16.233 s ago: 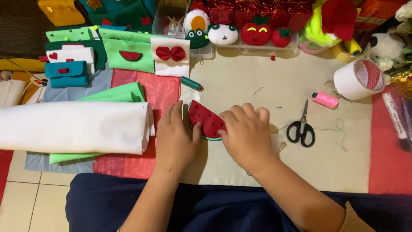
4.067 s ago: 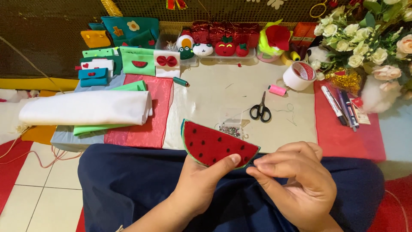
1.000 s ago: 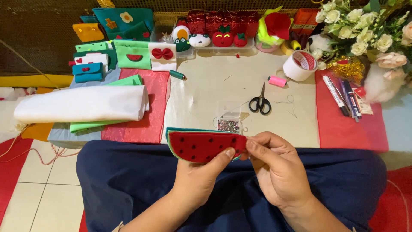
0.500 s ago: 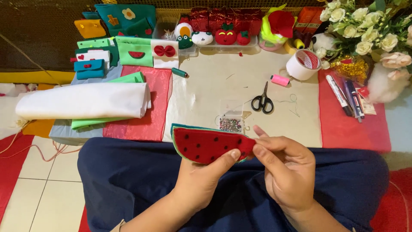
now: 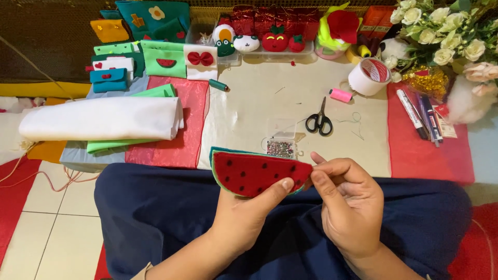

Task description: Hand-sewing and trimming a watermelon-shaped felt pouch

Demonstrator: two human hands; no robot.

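Two hands held one felt watermelon slice (image 5: 257, 173) over the lap. Left hand (image 5: 244, 220) cupped beneath, thumb clamped on its lower edge; right hand (image 5: 347, 205) pinched the right tip. Pin box (image 5: 280, 148) and scissors (image 5: 319, 121) lay beyond. A steady grip would probably keep layers aligned.

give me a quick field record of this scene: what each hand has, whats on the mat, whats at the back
left hand: left hand holds the red felt watermelon slice with green rim, thumb on its lower edge
right hand: right hand pinches the slice's right tip
mat: black-handled scissors, clear box of pins, pink thread spool
left side: rolled white felt
back: white tape roll
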